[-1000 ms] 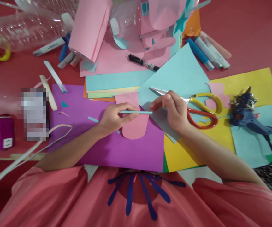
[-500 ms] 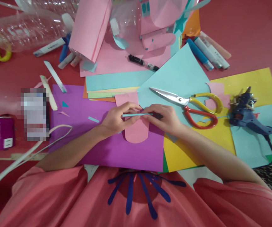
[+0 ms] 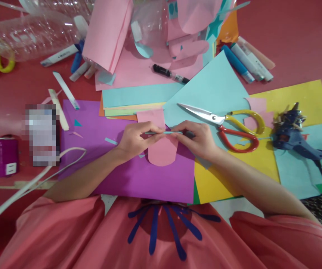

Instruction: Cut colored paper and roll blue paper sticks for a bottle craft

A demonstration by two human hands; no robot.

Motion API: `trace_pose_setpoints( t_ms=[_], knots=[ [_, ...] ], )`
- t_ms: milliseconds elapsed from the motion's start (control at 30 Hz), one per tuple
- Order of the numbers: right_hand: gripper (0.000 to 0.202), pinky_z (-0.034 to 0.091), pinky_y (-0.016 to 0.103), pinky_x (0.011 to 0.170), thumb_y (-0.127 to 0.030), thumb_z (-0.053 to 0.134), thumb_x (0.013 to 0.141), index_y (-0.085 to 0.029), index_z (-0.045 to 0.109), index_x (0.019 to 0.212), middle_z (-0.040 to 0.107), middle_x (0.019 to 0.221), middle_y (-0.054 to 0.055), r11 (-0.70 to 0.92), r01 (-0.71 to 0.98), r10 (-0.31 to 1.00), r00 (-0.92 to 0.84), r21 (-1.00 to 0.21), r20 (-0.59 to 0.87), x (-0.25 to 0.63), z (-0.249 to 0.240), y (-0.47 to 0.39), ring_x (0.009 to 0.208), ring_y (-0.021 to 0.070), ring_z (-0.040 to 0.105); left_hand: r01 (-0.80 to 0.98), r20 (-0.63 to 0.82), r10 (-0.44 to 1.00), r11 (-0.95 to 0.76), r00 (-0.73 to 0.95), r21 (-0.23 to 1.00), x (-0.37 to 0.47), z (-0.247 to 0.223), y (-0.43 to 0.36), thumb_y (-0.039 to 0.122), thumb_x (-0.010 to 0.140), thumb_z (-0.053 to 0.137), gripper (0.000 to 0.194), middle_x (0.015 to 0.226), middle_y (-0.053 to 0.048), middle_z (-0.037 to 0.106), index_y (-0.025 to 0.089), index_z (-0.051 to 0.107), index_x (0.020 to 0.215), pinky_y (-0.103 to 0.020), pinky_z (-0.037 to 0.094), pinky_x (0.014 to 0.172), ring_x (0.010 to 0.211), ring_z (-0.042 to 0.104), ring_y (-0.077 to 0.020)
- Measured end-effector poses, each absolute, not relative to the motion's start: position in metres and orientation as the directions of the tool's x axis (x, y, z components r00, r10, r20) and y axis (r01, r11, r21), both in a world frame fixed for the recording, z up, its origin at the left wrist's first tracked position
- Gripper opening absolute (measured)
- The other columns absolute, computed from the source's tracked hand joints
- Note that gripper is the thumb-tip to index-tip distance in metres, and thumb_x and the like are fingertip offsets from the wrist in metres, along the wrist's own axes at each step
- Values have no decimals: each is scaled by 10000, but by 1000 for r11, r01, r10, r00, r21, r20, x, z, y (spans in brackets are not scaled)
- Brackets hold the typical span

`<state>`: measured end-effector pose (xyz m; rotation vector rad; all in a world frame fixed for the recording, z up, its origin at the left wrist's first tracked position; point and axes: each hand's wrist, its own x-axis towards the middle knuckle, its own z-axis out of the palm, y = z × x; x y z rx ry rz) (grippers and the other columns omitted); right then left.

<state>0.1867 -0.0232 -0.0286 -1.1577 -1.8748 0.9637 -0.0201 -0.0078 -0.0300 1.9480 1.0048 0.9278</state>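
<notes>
Between my hands is a narrow light-blue paper strip, seen nearly edge-on. My left hand pinches its left part between thumb and fingers, and my right hand pinches the right part. Fingertips of both hands cover portions of the strip. Beneath them lies a pink paper piece with a rounded lower end, resting on a purple sheet. Just beyond my right hand, scissors with yellow and red handles lie slightly spread on light-blue and yellow paper.
A blue glue gun with a cord rests at the right. Markers lie at the back right, a black pen at the back middle. Plastic bottles and a pink paper roll occupy the back left. A phone and white cable are left.
Both hands keep hold of the blue strip. The strip has turned more edge-on and moved slightly up, and the left fingertips have shifted further over it.
</notes>
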Motion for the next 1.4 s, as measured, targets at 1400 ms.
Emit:
trace_pose_setpoints(
  t_ms=[1400],
  knots=[
    [217, 440, 271, 500, -385, 636, 853, -204, 652, 735, 607, 633, -7, 143, 331, 986, -130, -933, 105, 193, -30, -15, 555, 114, 516, 267, 213, 958, -261, 194, 928, -24, -32, 5, 398, 875, 621, 216, 642, 36, 646, 210, 537, 810, -217, 510, 527, 563, 646, -96]
  ],
)
